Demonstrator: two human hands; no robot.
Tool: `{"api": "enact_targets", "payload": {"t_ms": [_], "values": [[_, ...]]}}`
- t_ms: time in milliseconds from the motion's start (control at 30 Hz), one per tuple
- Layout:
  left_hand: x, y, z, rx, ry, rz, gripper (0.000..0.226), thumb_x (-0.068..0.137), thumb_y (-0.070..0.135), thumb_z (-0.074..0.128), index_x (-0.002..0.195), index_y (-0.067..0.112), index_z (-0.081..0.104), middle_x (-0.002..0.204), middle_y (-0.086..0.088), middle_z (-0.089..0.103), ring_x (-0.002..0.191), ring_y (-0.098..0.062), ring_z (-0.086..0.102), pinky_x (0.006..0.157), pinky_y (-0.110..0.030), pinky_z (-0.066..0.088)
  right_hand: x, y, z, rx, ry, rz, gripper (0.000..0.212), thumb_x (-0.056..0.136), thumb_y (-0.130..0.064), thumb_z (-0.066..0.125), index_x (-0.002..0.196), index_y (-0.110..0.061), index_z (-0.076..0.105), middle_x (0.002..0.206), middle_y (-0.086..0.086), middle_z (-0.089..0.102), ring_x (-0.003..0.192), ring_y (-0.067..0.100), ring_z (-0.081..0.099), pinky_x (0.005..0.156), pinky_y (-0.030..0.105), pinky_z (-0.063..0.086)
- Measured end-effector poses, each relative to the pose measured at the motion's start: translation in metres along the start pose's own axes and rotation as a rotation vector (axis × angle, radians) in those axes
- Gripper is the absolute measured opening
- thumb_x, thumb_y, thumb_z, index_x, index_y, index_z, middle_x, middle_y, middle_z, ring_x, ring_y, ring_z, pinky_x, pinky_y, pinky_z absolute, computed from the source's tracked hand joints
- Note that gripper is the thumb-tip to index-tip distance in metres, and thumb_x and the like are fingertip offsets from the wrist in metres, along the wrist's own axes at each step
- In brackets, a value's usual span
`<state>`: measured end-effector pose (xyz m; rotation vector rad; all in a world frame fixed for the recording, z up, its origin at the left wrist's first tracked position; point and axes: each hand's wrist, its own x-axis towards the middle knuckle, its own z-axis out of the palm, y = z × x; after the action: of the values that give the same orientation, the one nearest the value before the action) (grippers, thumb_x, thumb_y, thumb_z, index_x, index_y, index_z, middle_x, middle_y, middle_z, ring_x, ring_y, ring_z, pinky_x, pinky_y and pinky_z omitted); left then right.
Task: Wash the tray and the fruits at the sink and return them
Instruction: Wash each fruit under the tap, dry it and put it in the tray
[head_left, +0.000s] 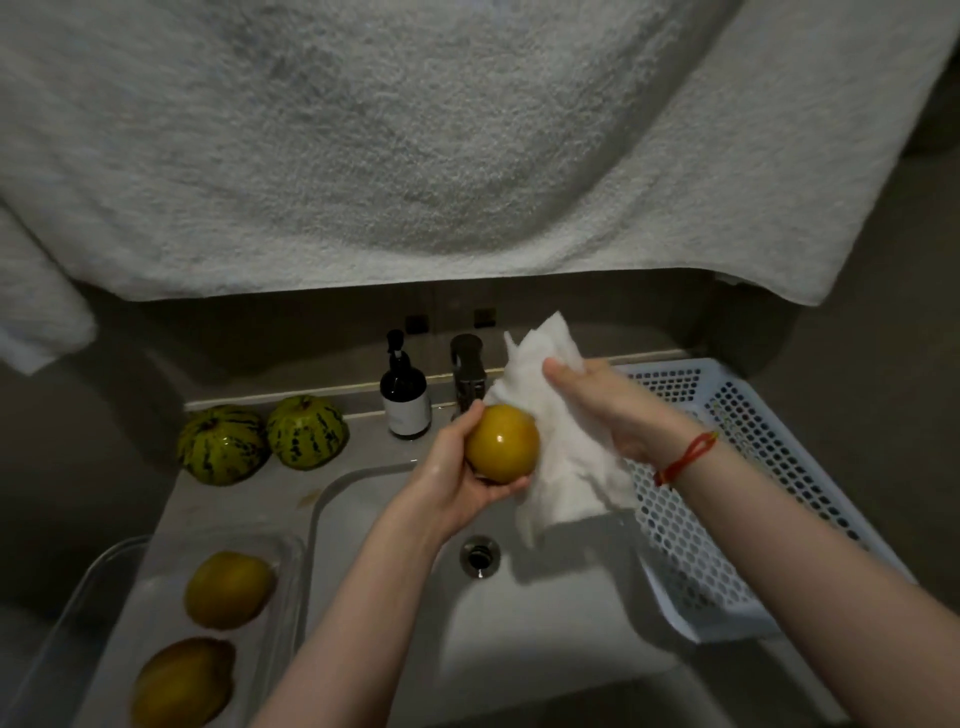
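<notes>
- From the head view, my left hand (451, 470) cupped a yellow fruit (502, 443) over the sink (545, 613), fingers curled under it and thumb up along its far side.
- My right hand (618, 415) gripped a white paper towel (558, 441), thumb pinching it against the palm; the towel hung down and lay against the right side of the fruit.
- A red string (685, 457) circled my right wrist.
- The clear tray (104, 587) sat on the counter left of the sink, with two more yellow fruits (228, 588) lying in it, one behind the other.
- Two green striped melons (223, 444) stood side by side on the counter beyond the tray, just touching.
- A dark pump bottle (404, 397) stood beside the tap (467, 371) at the back of the sink.
- A white perforated basket (727, 467) rested tilted on the sink's right edge, partly behind my right forearm.
- A grey towel (415, 130) hung across the top of the view.
</notes>
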<state>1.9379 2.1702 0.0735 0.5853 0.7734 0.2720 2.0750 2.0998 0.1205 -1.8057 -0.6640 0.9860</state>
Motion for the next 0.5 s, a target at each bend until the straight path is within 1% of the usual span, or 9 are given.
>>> {"api": "enact_targets", "payload": {"t_ms": [67, 133, 233, 267, 300, 333, 400, 433, 500], "values": [[0.001, -0.008, -0.005, -0.016, 0.052, 0.004, 0.035, 0.093, 0.042, 0.050, 0.117, 0.017, 0.051, 0.108, -0.017, 0.057, 0.091, -0.033, 0.060, 0.063, -0.042, 0.053, -0.006, 0.009, 0.011, 0.216, -0.171, 0.080, 0.051, 0.098, -0.041, 0.039, 0.130, -0.002, 0.051, 0.115, 0.019, 0.063, 0.104, 0.030, 0.062, 0.094, 0.042, 0.050], [0.001, -0.012, -0.014, -0.042, 0.105, 0.001, 0.036, 0.093, 0.042, 0.050, 0.117, 0.015, 0.049, 0.104, -0.017, 0.057, 0.087, -0.032, 0.059, 0.060, -0.042, 0.051, -0.011, 0.022, 0.018, 0.494, -0.369, 0.164, 0.056, 0.097, -0.048, 0.033, 0.133, -0.008, 0.050, 0.127, 0.020, 0.058, 0.120, 0.034, 0.053, 0.106, 0.046, 0.039], [-0.004, -0.008, -0.024, -0.028, 0.147, -0.017, 0.035, 0.090, 0.038, 0.054, 0.116, 0.015, 0.050, 0.102, -0.017, 0.059, 0.084, -0.032, 0.060, 0.057, -0.040, 0.050, -0.010, 0.052, 0.023, 0.744, -0.387, 0.194, 0.056, 0.099, -0.044, 0.028, 0.138, -0.008, 0.044, 0.143, 0.021, 0.042, 0.135, 0.037, 0.035, 0.115, 0.049, 0.022], [-0.004, -0.006, -0.027, -0.018, 0.145, -0.025, 0.035, 0.090, 0.038, 0.055, 0.115, 0.015, 0.052, 0.102, -0.017, 0.059, 0.085, -0.032, 0.061, 0.057, -0.041, 0.051, -0.008, 0.061, 0.027, 0.834, -0.363, 0.184, 0.055, 0.098, -0.041, 0.029, 0.138, -0.006, 0.044, 0.142, 0.021, 0.043, 0.135, 0.037, 0.035, 0.115, 0.049, 0.022], [-0.007, -0.004, -0.027, 0.000, 0.138, -0.033, 0.034, 0.089, 0.039, 0.056, 0.113, 0.015, 0.053, 0.103, -0.017, 0.060, 0.085, -0.032, 0.061, 0.056, -0.041, 0.052, -0.009, 0.069, 0.033, 0.895, -0.327, 0.158, 0.055, 0.097, -0.041, 0.031, 0.136, -0.004, 0.046, 0.138, 0.021, 0.049, 0.131, 0.036, 0.042, 0.113, 0.048, 0.028], [-0.009, -0.004, -0.027, 0.031, 0.137, -0.039, 0.033, 0.089, 0.040, 0.057, 0.111, 0.016, 0.054, 0.104, -0.017, 0.060, 0.086, -0.031, 0.062, 0.055, -0.040, 0.053, -0.008, 0.074, 0.041, 0.911, -0.292, 0.120, 0.055, 0.096, -0.043, 0.033, 0.131, -0.004, 0.050, 0.129, 0.020, 0.057, 0.121, 0.033, 0.052, 0.106, 0.046, 0.037], [-0.010, -0.005, -0.025, 0.198, 0.195, -0.005, 0.033, 0.089, 0.047, 0.054, 0.107, 0.019, 0.054, 0.101, -0.012, 0.061, 0.084, -0.026, 0.061, 0.051, -0.031, 0.051, -0.008, 0.081, 0.060, 0.775, -0.193, -0.012, 0.051, 0.090, -0.049, 0.038, 0.118, -0.011, 0.057, 0.107, 0.012, 0.070, 0.096, 0.022, 0.067, 0.083, 0.037, 0.053], [-0.010, -0.006, -0.023, 0.303, 0.223, 0.036, 0.035, 0.091, 0.051, 0.050, 0.107, 0.020, 0.054, 0.099, -0.010, 0.061, 0.081, -0.021, 0.059, 0.050, -0.026, 0.047, -0.009, 0.081, 0.068, 0.669, -0.124, -0.081, 0.050, 0.085, -0.050, 0.042, 0.117, -0.014, 0.057, 0.106, 0.009, 0.071, 0.093, 0.017, 0.068, 0.078, 0.032, 0.055], [-0.008, -0.008, -0.019, 0.389, 0.221, 0.107, 0.038, 0.095, 0.053, 0.041, 0.107, 0.020, 0.057, 0.094, -0.006, 0.063, 0.079, -0.017, 0.058, 0.056, -0.022, 0.044, -0.008, 0.084, 0.081, 0.520, -0.046, -0.204, 0.052, 0.078, -0.052, 0.054, 0.120, -0.022, 0.056, 0.115, 0.007, 0.067, 0.100, 0.015, 0.066, 0.078, 0.026, 0.055]]}}
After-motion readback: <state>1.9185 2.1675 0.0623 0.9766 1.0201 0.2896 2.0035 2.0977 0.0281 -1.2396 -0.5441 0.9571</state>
